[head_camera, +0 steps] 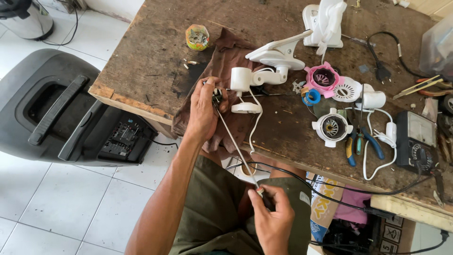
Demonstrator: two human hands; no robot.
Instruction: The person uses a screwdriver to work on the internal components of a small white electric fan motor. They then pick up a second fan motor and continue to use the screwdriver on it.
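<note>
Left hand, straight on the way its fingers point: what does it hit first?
Probably the white clamp-mounted part: the left hand points up and right across the brown cloth. Depth is unclear.

A thin white cord (236, 150) runs taut in a straight slanting line between the two hands. Its upper end meets a small dark part (217, 96) pinched in the fingers of the left hand (204, 111), which is raised over a brown cloth (222, 71) at the near edge of the wooden table (151, 61). Its lower end finishes in a short reddish tip (259, 191), gripped between thumb and fingers of the right hand (273, 218), held low above the lap, off the table
</note>
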